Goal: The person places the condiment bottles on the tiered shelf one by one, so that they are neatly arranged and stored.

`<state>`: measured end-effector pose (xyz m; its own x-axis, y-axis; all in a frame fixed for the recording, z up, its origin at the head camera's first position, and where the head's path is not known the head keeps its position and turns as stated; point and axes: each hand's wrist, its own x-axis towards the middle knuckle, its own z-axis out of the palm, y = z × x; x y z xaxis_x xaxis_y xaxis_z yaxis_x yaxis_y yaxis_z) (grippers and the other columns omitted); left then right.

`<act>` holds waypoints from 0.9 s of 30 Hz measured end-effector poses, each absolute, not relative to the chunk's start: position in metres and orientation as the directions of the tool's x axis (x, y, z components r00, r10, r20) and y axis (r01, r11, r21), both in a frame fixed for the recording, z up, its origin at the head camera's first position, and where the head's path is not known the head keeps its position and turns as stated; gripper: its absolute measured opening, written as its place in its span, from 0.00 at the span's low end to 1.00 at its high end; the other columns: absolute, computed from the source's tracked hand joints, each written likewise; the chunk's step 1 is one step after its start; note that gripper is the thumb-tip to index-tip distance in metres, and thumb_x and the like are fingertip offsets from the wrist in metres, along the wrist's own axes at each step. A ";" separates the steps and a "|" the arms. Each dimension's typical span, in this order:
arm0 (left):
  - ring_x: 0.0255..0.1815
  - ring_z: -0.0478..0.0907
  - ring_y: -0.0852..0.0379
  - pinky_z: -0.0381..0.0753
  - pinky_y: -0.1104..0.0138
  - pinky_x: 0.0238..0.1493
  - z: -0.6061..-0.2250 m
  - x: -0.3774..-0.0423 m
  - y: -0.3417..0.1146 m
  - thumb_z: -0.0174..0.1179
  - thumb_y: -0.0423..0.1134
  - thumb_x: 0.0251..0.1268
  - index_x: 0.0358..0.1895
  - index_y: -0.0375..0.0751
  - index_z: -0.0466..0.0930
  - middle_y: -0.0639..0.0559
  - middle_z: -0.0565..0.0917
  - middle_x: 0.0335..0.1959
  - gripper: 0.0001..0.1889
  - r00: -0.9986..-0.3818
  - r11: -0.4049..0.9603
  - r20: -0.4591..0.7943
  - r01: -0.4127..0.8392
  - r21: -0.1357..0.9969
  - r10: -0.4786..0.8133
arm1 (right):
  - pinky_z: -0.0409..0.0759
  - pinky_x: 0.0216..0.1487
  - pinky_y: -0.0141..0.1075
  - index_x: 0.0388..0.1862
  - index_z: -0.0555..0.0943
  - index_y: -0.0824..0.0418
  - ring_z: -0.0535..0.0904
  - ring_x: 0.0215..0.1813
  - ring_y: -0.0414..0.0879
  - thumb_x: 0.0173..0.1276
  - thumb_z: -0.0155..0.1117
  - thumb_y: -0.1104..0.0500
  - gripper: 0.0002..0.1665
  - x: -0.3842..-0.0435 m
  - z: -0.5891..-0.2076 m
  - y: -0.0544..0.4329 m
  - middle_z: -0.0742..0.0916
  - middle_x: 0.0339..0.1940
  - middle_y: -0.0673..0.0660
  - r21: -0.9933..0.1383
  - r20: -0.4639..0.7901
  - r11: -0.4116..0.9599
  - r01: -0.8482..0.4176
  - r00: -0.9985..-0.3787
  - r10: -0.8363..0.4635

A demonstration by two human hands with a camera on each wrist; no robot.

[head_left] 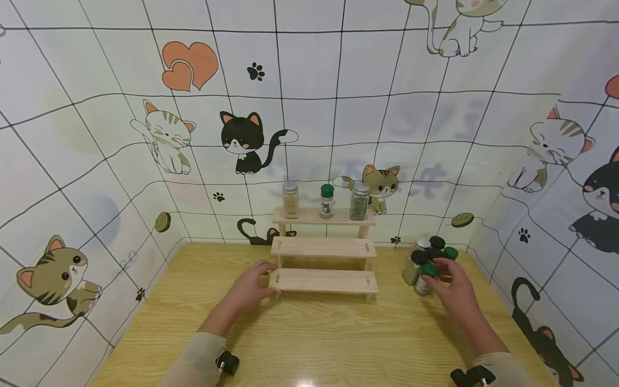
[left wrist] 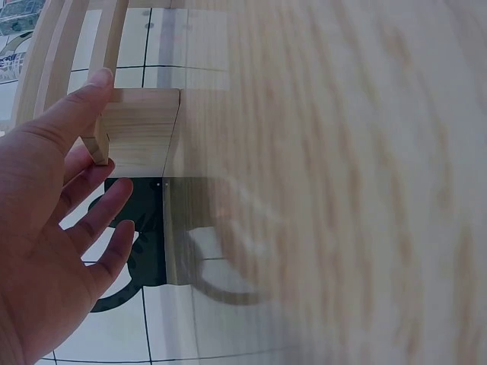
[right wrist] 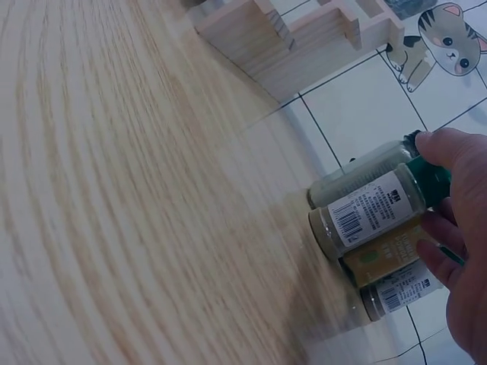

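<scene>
A three-tier wooden spice rack stands at the back of the table. My left hand grips the left end of its lowest tier, thumb over the edge and the other fingers loosely spread. At the right, my right hand pinches the green cap of a spice jar between thumb and fingers. This jar is upright on the table, at the front of a cluster of jars. Beside it stands a black-capped jar; a jar with a yellow-brown label is behind.
On the top tier stand a silver-capped jar, a small green-capped jar and another silver-capped jar with green contents. A second green cap shows in the cluster. Cat-patterned cloth hangs behind the wooden table.
</scene>
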<state>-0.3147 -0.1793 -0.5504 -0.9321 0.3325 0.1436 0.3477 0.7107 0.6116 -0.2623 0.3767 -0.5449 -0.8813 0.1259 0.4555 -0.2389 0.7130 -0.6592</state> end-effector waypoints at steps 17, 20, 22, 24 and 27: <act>0.68 0.82 0.46 0.83 0.42 0.63 -0.551 -0.315 -0.179 0.83 0.50 0.65 0.75 0.47 0.81 0.55 0.80 0.70 0.37 -0.935 0.719 0.134 0.339 0.607 0.327 | 0.80 0.45 0.20 0.65 0.73 0.65 0.81 0.54 0.49 0.75 0.78 0.63 0.28 -0.262 -0.548 0.368 0.85 0.56 0.66 -0.701 0.357 0.686 -0.193 -0.928 0.104; 0.68 0.82 0.46 0.83 0.41 0.63 -0.550 -0.315 -0.178 0.83 0.50 0.65 0.75 0.47 0.81 0.54 0.80 0.70 0.37 -0.937 0.720 0.132 0.335 0.607 0.324 | 0.82 0.44 0.24 0.62 0.73 0.65 0.80 0.52 0.41 0.74 0.79 0.64 0.27 -0.262 -0.546 0.364 0.85 0.55 0.65 -0.694 0.373 0.684 -0.225 -0.925 0.074; 0.68 0.82 0.46 0.83 0.42 0.63 -0.549 -0.315 -0.178 0.83 0.50 0.66 0.75 0.47 0.81 0.54 0.80 0.70 0.36 -0.937 0.722 0.131 0.333 0.606 0.323 | 0.82 0.43 0.25 0.61 0.73 0.65 0.79 0.51 0.35 0.74 0.79 0.65 0.26 -0.262 -0.543 0.361 0.85 0.54 0.63 -0.697 0.391 0.670 -0.254 -0.918 0.059; 0.68 0.82 0.46 0.83 0.42 0.64 -0.548 -0.314 -0.178 0.83 0.49 0.65 0.75 0.47 0.81 0.54 0.80 0.71 0.36 -0.937 0.722 0.130 0.333 0.606 0.324 | 0.81 0.43 0.25 0.59 0.74 0.65 0.78 0.50 0.32 0.73 0.79 0.66 0.25 -0.262 -0.540 0.357 0.85 0.52 0.62 -0.706 0.413 0.648 -0.287 -0.910 0.047; 0.68 0.82 0.45 0.83 0.41 0.64 -0.547 -0.313 -0.177 0.83 0.48 0.65 0.75 0.46 0.81 0.54 0.80 0.70 0.36 -0.938 0.721 0.127 0.331 0.609 0.324 | 0.80 0.43 0.24 0.58 0.75 0.64 0.78 0.49 0.33 0.73 0.79 0.67 0.23 -0.262 -0.534 0.350 0.84 0.50 0.60 -0.710 0.442 0.623 -0.327 -0.897 0.033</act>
<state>-0.3126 -0.1771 -0.5468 -0.9376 0.3238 0.1266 0.3311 0.7208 0.6089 -0.2624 0.3502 -0.5336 -0.8966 0.0333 0.4416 -0.3268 0.6233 -0.7105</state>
